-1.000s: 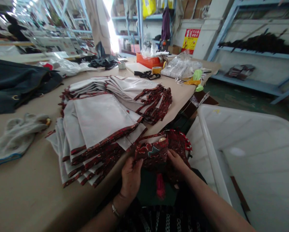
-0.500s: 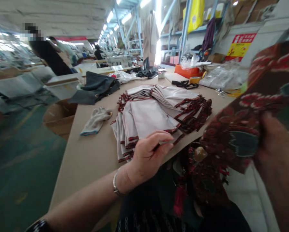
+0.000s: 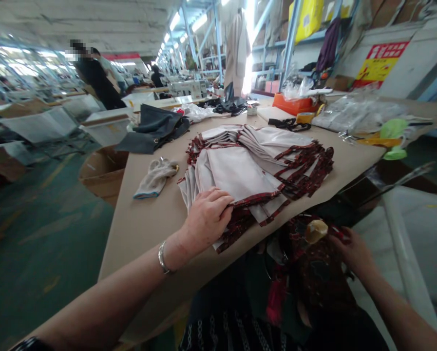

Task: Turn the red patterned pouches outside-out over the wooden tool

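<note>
Fanned stacks of pale fabric pieces (image 3: 243, 170) with dark red patterned edges cover the middle of the table. My left hand (image 3: 209, 214), a bracelet at its wrist, has its fingers closed at the front edge of the nearest pile and pinches a pale fabric piece there. Low at the right, my right hand (image 3: 353, 251) is closed on the brown patterned fabric item (image 3: 322, 273) over my lap; its fingertips are partly hidden. A yellowish lump (image 3: 316, 231) and a red tassel (image 3: 276, 295) show beside that item.
A work glove (image 3: 156, 179) lies left of the stacks, with dark grey fabric (image 3: 156, 127) behind it. An orange box (image 3: 294, 105), tape and plastic bags line the back. A cardboard box (image 3: 104, 173) stands beyond the left edge; a white bin (image 3: 423, 253) is at right.
My right hand has dropped from the raised patterned fabric at right to the item over my lap. My left hand has come down onto the pile's edge and closed there. The view has shifted.
</note>
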The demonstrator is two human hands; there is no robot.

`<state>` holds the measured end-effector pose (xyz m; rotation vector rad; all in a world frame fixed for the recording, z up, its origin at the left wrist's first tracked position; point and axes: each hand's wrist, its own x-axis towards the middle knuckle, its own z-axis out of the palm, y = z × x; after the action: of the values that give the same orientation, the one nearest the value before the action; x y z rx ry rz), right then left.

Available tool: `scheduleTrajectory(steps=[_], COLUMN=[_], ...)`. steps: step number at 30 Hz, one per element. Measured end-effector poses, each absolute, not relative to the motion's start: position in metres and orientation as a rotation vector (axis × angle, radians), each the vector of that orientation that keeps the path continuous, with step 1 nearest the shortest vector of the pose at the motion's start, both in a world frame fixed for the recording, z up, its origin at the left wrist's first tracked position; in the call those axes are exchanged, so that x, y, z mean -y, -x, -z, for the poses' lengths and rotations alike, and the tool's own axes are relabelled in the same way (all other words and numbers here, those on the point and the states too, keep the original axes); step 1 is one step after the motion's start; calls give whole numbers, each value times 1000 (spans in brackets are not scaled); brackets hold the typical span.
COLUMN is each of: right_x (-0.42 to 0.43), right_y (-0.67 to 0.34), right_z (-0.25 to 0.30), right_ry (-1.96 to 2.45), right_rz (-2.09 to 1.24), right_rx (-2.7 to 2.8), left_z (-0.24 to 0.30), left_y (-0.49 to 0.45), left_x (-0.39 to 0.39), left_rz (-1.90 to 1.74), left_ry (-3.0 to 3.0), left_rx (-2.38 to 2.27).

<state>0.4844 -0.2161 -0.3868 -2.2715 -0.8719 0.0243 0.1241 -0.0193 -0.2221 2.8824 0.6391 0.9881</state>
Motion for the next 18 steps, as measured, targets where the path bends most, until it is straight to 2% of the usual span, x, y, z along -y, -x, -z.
scheduleTrajectory(steps=[4, 6, 8, 12, 15, 18], right_x=[189, 163, 133, 77, 63, 82], right_y=[-431, -386, -342, -299, -313, -335], right_z=[273, 221, 190, 177, 173, 165], right_ry=[1921, 1651, 1500, 1673, 1946, 2094], right_rz=[238, 341, 308, 423, 558, 517], right_rx=[951, 1371, 1811, 2170, 2058, 1804], left_z=[220, 215, 209, 197, 193, 194], left_y=[-129, -133, -137, -139, -134, -128], left_x=[14, 14, 16, 20, 20, 20], left_rz=[-919, -952, -1016, -1099, -1120, -1128], left_ry=[-2928, -2896, -2846, -2813, -2877, -2888], left_rx=[-659, -713, -776, -823, -843, -908])
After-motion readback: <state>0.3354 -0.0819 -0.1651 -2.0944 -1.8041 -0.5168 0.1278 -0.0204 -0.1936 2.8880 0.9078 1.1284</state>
